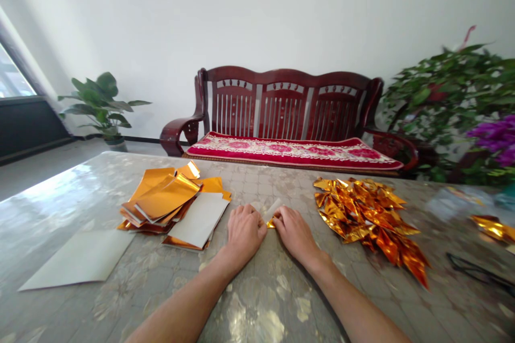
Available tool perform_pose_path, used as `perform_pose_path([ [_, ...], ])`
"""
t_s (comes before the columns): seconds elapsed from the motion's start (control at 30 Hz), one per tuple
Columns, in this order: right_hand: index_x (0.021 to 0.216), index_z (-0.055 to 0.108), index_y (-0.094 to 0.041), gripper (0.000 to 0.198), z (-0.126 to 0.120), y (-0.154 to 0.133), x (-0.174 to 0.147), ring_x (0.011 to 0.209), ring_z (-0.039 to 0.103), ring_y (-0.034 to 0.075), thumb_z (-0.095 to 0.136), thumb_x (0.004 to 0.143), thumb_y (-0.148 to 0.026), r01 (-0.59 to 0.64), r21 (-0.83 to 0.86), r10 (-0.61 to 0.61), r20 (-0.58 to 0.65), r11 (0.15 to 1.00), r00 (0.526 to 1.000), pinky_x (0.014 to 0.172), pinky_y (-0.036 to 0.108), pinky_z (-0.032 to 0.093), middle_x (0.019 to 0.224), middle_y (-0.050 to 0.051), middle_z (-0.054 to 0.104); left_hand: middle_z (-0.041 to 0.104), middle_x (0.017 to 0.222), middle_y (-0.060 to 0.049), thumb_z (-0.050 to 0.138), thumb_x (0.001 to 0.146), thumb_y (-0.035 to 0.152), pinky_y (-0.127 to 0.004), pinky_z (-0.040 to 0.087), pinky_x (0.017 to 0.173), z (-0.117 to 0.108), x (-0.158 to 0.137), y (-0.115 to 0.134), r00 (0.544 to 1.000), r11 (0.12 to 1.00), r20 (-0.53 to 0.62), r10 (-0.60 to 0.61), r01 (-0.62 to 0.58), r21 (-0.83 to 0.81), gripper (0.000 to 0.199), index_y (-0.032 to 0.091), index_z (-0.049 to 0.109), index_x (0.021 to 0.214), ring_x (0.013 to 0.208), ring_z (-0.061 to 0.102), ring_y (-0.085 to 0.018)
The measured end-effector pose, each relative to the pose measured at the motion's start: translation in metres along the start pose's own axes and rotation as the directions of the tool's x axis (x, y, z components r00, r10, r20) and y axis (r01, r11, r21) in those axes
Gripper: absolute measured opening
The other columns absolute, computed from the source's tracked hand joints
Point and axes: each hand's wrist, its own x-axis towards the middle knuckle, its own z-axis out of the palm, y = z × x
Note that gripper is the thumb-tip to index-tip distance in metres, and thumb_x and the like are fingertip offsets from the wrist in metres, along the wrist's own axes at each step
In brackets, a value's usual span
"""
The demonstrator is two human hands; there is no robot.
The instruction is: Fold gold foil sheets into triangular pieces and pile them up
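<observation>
Both hands meet at the middle of the table around a small sheet of gold foil paper (272,223), whose pale back shows above the fingers. My left hand (246,228) has its fingers curled and closed on the paper's left side. Pinched on the right side of the same sheet is my right hand (293,230). Much of the paper is hidden by the fingers. Left of my hands lies a loose stack of gold foil sheets (169,195), some with the pale side up. To the right is a heap of folded gold foil pieces (366,217).
A pale sheet (78,258) lies flat at the left of the patterned table (132,305). Dark-framed glasses (478,272), a clear plastic bag (458,202) and another gold piece (493,228) are at the right. Beyond stand a wooden bench (281,102) and potted plants (107,102).
</observation>
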Motion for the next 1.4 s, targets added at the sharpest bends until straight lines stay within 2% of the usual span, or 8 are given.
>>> perform_pose_path([
  [0.37, 0.092, 0.056, -0.019, 0.005, 0.001, 0.001, 0.001, 0.092, 0.058, 0.021, 0.052, 0.092, -0.021, -0.06, -0.028, 0.06, 0.0, 0.998, 0.998, 0.079, 0.029, 0.04, 0.093, 0.006, 0.066, 0.065, 0.098, -0.005, 0.058, 0.084, 0.03, -0.037, 0.035, 0.091, 0.004, 0.001, -0.003, 0.999, 0.999, -0.033, -0.016, 0.015, -0.031, 0.017, 0.021, 0.07, 0.076, 0.1, 0.054, -0.023],
  [0.57, 0.091, 0.056, -0.019, 0.005, -0.001, -0.002, 0.001, 0.091, 0.058, 0.021, 0.051, 0.092, -0.018, -0.055, -0.1, 0.057, 0.023, 0.994, 0.998, 0.078, 0.029, 0.038, 0.094, 0.006, 0.066, 0.062, 0.104, -0.005, 0.06, 0.086, 0.032, -0.038, 0.037, 0.09, 0.001, -0.002, 0.0, 1.0, 0.999, -0.024, -0.017, 0.016, -0.033, 0.012, 0.023, 0.068, 0.086, 0.103, 0.053, -0.024],
  [0.67, 0.09, 0.055, -0.02, 0.006, -0.002, -0.003, 0.001, 0.092, 0.058, 0.021, 0.051, 0.092, -0.017, -0.058, -0.106, 0.061, 0.024, 0.993, 0.998, 0.077, 0.029, 0.038, 0.093, 0.006, 0.066, 0.06, 0.112, -0.004, 0.058, 0.089, 0.027, -0.038, 0.039, 0.09, -0.001, -0.005, 0.003, 0.996, 0.997, -0.068, 0.051, -0.054, -0.051, 0.013, 0.026, 0.067, 0.097, 0.105, 0.051, -0.023],
  [0.77, 0.09, 0.055, -0.02, 0.006, -0.002, -0.002, 0.001, 0.092, 0.059, 0.02, 0.05, 0.092, -0.017, -0.068, -0.089, 0.07, 0.017, 0.994, 0.997, 0.076, 0.028, 0.037, 0.092, 0.005, 0.066, 0.06, 0.115, -0.004, 0.053, 0.093, 0.023, -0.038, 0.04, 0.091, 0.004, -0.006, 0.005, 0.983, 0.984, -0.079, 0.164, -0.168, -0.053, 0.017, 0.027, 0.069, 0.098, 0.107, 0.05, -0.023],
  [0.97, 0.094, 0.055, -0.021, 0.005, -0.003, 0.001, 0.001, 0.089, 0.061, 0.019, 0.052, 0.092, -0.023, -0.12, -0.068, 0.122, 0.023, 0.99, 0.992, 0.07, 0.027, 0.036, 0.091, 0.004, 0.067, 0.064, 0.101, -0.006, 0.048, 0.093, 0.014, -0.034, 0.045, 0.092, 0.014, -0.003, 0.003, 0.913, 0.913, -0.008, 0.407, -0.407, -0.024, 0.02, 0.019, 0.067, 0.093, 0.103, 0.051, -0.022],
  [1.2, 0.091, 0.058, -0.023, 0.013, -0.008, 0.004, 0.004, 0.081, 0.062, 0.019, 0.056, 0.091, -0.036, -0.206, -0.138, 0.211, 0.023, 0.969, 0.977, 0.062, 0.027, 0.029, 0.084, 0.002, 0.068, 0.064, 0.101, -0.007, 0.042, 0.092, 0.01, -0.034, 0.045, 0.095, 0.006, -0.003, 0.0, 0.857, 0.858, 0.054, 0.512, -0.514, 0.011, 0.023, 0.017, 0.063, 0.097, 0.101, 0.052, -0.021],
  [1.4, 0.089, 0.059, -0.023, 0.015, -0.01, 0.004, 0.002, 0.083, 0.061, 0.018, 0.052, 0.094, -0.034, -0.159, -0.155, 0.165, 0.023, 0.975, 0.986, 0.064, 0.027, 0.03, 0.088, 0.003, 0.069, 0.062, 0.11, -0.007, 0.041, 0.093, 0.012, -0.033, 0.043, 0.099, 0.0, -0.005, 0.0, 0.832, 0.835, 0.087, 0.548, -0.55, -0.002, 0.024, 0.016, 0.059, 0.109, 0.107, 0.052, -0.02],
])
